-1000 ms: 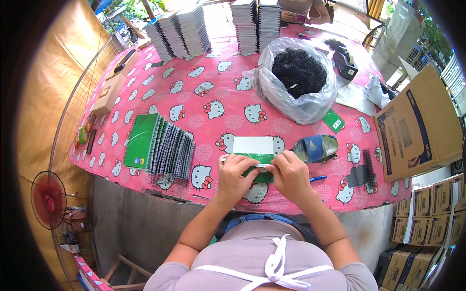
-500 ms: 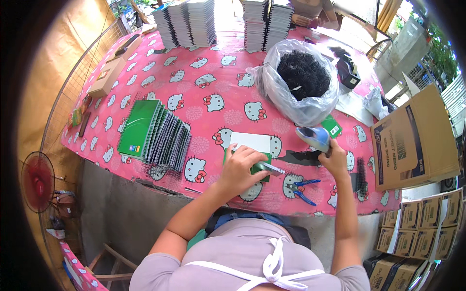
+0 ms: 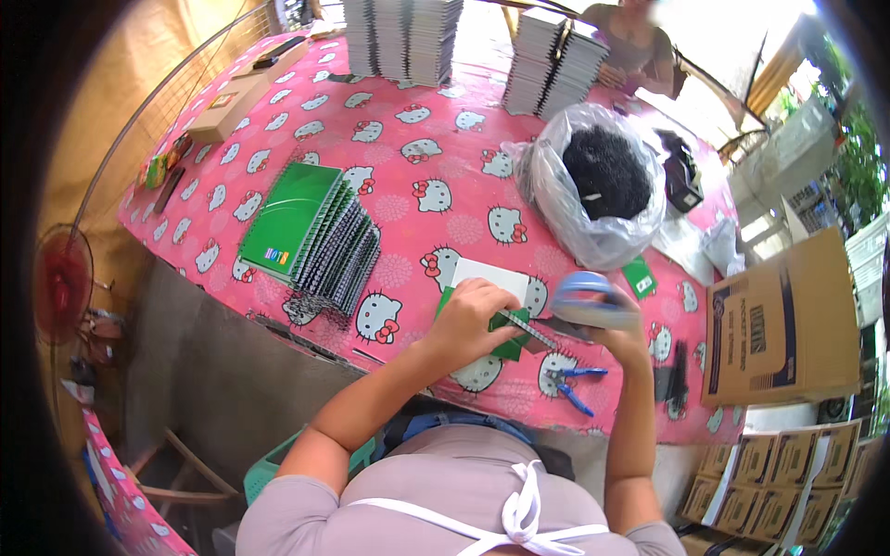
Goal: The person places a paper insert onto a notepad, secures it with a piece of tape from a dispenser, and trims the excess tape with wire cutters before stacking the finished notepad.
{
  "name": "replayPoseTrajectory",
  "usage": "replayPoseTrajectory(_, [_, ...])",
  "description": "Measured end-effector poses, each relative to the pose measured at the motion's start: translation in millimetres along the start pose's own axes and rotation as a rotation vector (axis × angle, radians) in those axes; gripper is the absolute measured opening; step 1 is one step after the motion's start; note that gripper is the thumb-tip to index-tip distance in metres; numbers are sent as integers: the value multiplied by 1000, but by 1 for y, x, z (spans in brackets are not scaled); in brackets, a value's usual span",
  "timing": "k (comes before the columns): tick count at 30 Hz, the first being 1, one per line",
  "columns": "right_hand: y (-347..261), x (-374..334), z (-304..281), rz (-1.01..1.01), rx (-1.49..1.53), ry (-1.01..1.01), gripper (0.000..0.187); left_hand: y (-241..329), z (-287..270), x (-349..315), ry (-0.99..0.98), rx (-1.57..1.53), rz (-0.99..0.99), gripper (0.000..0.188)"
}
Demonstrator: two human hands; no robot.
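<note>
My left hand (image 3: pixel 477 320) is closed over a small green-covered notebook (image 3: pixel 512 347) near the table's front edge. A pale narrow strip with dark marks (image 3: pixel 530 330) sticks out from under its fingers to the right, and a white sheet (image 3: pixel 499 278) lies just beyond. My right hand (image 3: pixel 619 335) holds a blue-and-white rounded thing (image 3: pixel 593 301), blurred, perhaps a roll of tape, raised to the right of the notebook. Blue-handled pliers (image 3: pixel 573 387) lie between my forearms. A small green card (image 3: pixel 639 276) rests beyond my right hand.
A stack of green spiral notebooks (image 3: pixel 311 232) stands on the left. Taller notebook stacks (image 3: pixel 403 42) are at the back. A plastic bag (image 3: pixel 556 199) of black coils (image 3: pixel 607 171) sits beyond my right hand, near a cardboard box (image 3: pixel 783 320). Another person (image 3: pixel 640 51) sits across the table.
My right hand has moved slightly left and turned the blue-and-white thing, bringing it nearer the notebook. My left hand stays on the notebook. The whole view has shifted and tilted a little.
</note>
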State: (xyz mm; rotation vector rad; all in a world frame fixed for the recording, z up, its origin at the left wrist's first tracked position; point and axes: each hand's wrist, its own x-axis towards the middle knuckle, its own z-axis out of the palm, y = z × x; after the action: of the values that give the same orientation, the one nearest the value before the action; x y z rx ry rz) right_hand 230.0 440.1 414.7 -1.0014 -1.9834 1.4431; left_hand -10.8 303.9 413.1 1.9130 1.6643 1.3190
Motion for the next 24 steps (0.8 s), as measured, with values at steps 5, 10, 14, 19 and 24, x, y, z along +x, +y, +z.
replayPoseTrajectory(5, [-4, 22, 19, -122, -190, 3, 31, -7, -13, -6, 117, -166, -114, 30])
replayPoseTrajectory(10, [-27, 35, 34, -149, -383, -33, 35, -48, -7, -18, 151, -738, -294, 31])
replayPoseTrajectory(14, [-30, 39, 39, -152, 108, -134, 33, -55, 4, -23, 179, -881, -282, 35])
replayPoseTrajectory(19, [-40, 40, 47, -90, -75, -146, 35, -51, -6, -26, 177, -916, -365, 37])
replayPoseTrajectory(24, [-28, 47, 51, -225, -226, -57, 30, -52, -4, -26, 133, -963, -443, 35])
